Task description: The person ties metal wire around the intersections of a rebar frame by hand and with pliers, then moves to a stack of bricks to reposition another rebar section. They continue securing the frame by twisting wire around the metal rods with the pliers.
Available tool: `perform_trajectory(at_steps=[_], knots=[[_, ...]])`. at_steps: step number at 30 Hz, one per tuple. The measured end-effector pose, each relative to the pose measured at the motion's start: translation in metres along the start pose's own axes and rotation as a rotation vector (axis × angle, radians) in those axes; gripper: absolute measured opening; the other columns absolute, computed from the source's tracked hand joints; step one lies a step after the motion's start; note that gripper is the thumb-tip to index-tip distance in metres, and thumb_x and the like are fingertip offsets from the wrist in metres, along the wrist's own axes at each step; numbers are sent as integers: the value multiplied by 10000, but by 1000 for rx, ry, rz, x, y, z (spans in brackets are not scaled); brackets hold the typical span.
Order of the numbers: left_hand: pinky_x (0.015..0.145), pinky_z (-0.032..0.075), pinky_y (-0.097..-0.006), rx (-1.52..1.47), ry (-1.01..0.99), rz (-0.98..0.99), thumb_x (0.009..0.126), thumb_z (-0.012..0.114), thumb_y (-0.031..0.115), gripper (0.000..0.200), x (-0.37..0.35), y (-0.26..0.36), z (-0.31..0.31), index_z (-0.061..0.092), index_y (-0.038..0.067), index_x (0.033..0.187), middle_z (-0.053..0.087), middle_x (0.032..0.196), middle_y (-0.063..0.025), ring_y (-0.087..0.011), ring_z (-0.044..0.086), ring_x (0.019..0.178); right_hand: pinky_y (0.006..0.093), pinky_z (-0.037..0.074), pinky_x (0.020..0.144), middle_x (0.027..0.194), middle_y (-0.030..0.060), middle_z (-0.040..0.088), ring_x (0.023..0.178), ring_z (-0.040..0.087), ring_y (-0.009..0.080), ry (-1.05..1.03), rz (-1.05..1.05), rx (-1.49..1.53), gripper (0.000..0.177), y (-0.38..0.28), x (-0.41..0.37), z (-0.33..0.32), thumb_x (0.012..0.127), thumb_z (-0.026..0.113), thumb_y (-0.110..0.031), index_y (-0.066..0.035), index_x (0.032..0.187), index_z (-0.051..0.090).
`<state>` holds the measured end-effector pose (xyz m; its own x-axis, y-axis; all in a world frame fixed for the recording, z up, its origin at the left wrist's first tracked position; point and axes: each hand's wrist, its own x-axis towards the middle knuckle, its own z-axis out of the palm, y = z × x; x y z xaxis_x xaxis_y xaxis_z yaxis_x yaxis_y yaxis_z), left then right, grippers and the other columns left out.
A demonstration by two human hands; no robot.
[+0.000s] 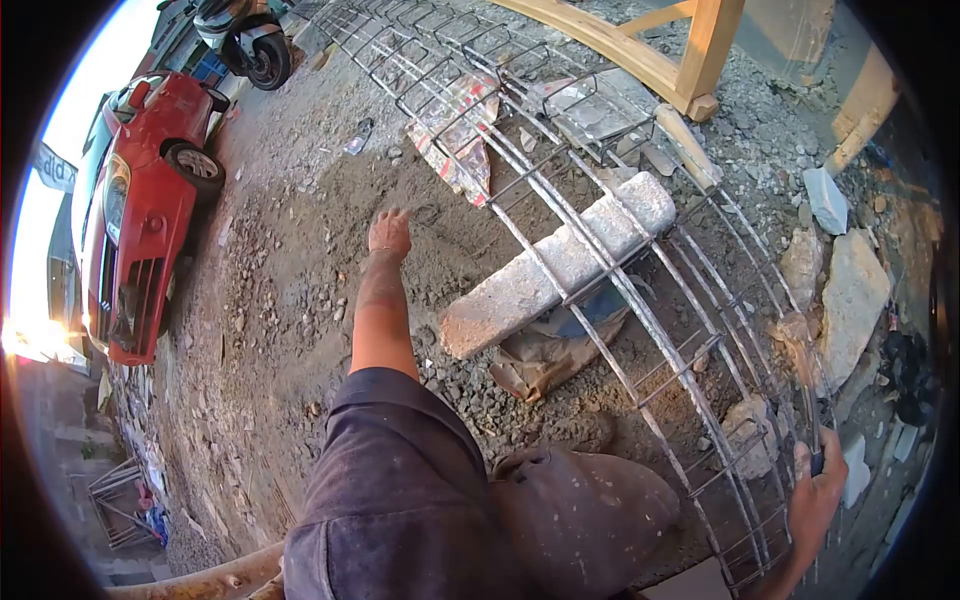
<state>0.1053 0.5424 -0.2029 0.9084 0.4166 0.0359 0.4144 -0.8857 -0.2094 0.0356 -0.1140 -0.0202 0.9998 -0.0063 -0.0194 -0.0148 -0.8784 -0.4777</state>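
My left hand (389,233) is stretched forward over the damp grey sand and gravel (330,215), fingers a little apart and nothing visible in them. Down at the right, my right hand (817,492) is closed around the dark handle of what looks like a mortar-smeared trowel (805,370). That tool lies close along the outer bars of a long rebar cage (600,250), which runs diagonally across the view. A concrete-crusted block (560,265) lies crosswise under the cage's bars. Close to the right hand, a stone (750,437) sits among the lower bars.
A red car (150,210) and a motorcycle (242,40) stand at the upper left. Timber framing (707,55) rises behind the cage. Flat stone slabs (855,295) lie at the right. Torn sacking (560,355) is under the block, and a printed sack (455,135) lies farther up.
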Motion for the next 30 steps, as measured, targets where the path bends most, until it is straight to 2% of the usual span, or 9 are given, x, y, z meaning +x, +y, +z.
perform_trajectory(at_steps=[3, 7, 10, 15, 19, 21, 24, 26, 30], knots=[[934, 397, -400, 41, -105, 57, 789, 521, 87, 464, -18, 10, 37, 456, 150, 1244, 421, 1301, -93, -279, 448, 1158, 357, 406, 754, 825, 176, 578, 763, 531, 288, 117, -99, -57, 226, -2, -6, 7, 812, 594, -111, 45, 971, 556], [969, 362, -391, 71, 131, 136, 780, 526, 78, 569, -6, 23, 42, 360, 158, 1318, 374, 1356, -105, -284, 403, 1205, 364, 403, 767, 861, 184, 585, 812, 544, 317, -87, -65, -124, 241, -16, 1, 1, 772, 618, -74, 28, 983, 562], [942, 377, -401, -3, -105, 111, 724, 604, 109, 619, 10, 19, 37, 370, 126, 1297, 461, 1229, -116, -279, 424, 1166, 372, 408, 753, 859, 187, 588, 811, 550, 345, -144, -94, -118, 253, -33, 11, 1, 741, 629, -41, 15, 979, 563], [882, 408, -386, 103, -110, -11, 678, 673, 218, 517, -12, 23, 7, 470, 78, 1132, 500, 1085, -123, -291, 476, 1063, 414, 433, 737, 880, 184, 601, 814, 582, 367, -282, -147, -1, 304, -70, 40, 17, 684, 650, -18, -11, 973, 555], [822, 432, -419, -191, 311, -502, 700, 642, 245, 356, -44, 6, -6, 489, 40, 949, 550, 981, -144, -309, 533, 974, 443, 437, 767, 964, 193, 589, 898, 566, 377, -325, -144, 45, 393, -102, 56, 65, 694, 666, -72, -25, 1046, 499], [795, 442, -429, -547, 413, -1020, 708, 637, 235, 311, -49, 18, -35, 487, 29, 886, 580, 822, -153, -326, 576, 827, 443, 444, 785, 1037, 203, 555, 928, 552, 379, -219, -304, 127, 454, -116, 63, 102, 719, 654, -86, -24, 1119, 449], [663, 481, -392, -755, 717, -1014, 722, 645, 183, 250, -32, 50, -65, 465, 32, 807, 572, 707, -130, -268, 593, 643, 412, 464, 801, 997, 176, 534, 994, 526, 341, -239, -445, 94, 406, -133, 80, 146, 770, 574, -63, -2, 1145, 429], [533, 489, -319, -1414, 924, -542, 720, 660, 117, 245, -5, 85, -88, 434, 28, 760, 545, 696, -87, -177, 572, 556, 402, 444, 836, 1007, 178, 533, 1012, 514, 338, -150, -541, 126, 405, -125, 83, 172, 770, 578, -89, -4, 1142, 443], [477, 500, -242, -1796, 616, 22, 789, 665, 66, 282, -23, 220, -249, 390, 50, 732, 601, 698, -106, -151, 621, 597, 386, 421, 871, 1075, 195, 515, 1023, 507, 346, -106, -669, 164, 474, -114, 79, 153, 772, 622, -197, -1, 1168, 449]])
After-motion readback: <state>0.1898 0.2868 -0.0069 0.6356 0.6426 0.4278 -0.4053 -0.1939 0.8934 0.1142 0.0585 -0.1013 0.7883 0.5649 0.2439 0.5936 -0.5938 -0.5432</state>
